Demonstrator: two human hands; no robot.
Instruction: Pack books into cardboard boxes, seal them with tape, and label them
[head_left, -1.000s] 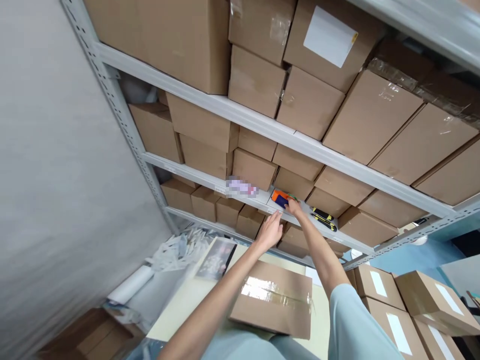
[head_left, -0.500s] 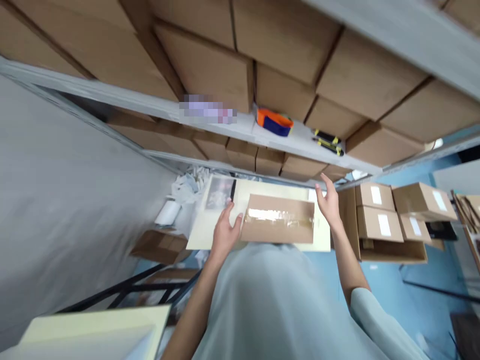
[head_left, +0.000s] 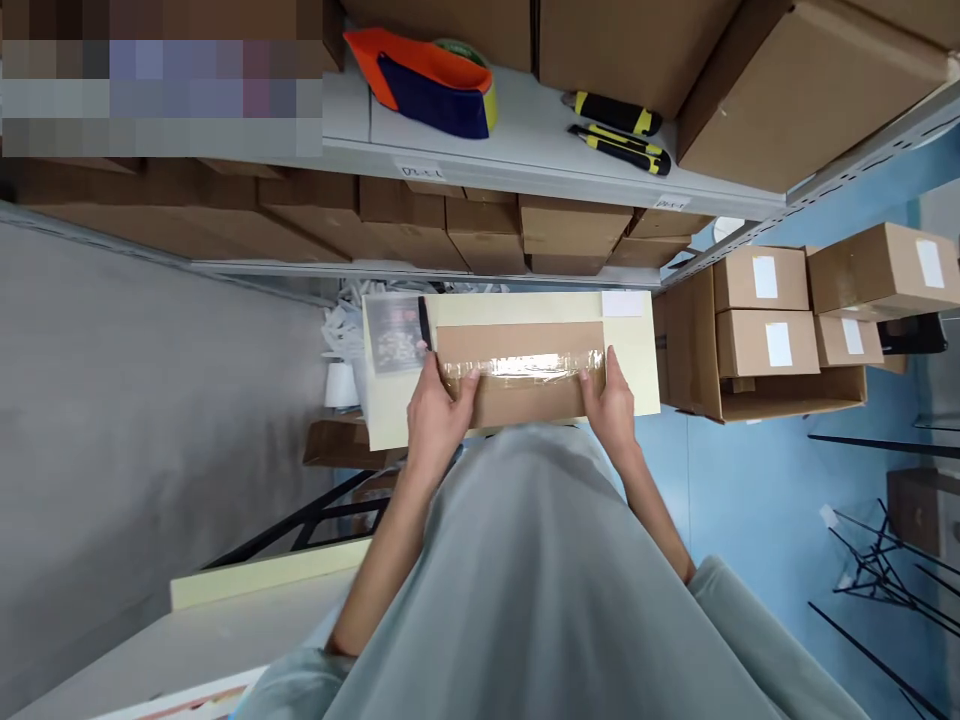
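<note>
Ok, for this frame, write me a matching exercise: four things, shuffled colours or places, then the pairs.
1. taped box
2. two cutters
3. curved holder
4. open carton

A. black and yellow
B. right of the table
C. between left hand and right hand
D. orange and dark blue

Pairs: 1-C, 2-A, 3-D, 4-B

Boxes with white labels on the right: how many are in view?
4: the upper-left box and lower-left box in the open carton, the lower-right box beside them, and the upper-right box above that. Others may be hidden.

Box (head_left: 525, 400) on table (head_left: 634, 385) between hands (head_left: 525, 385)
</note>
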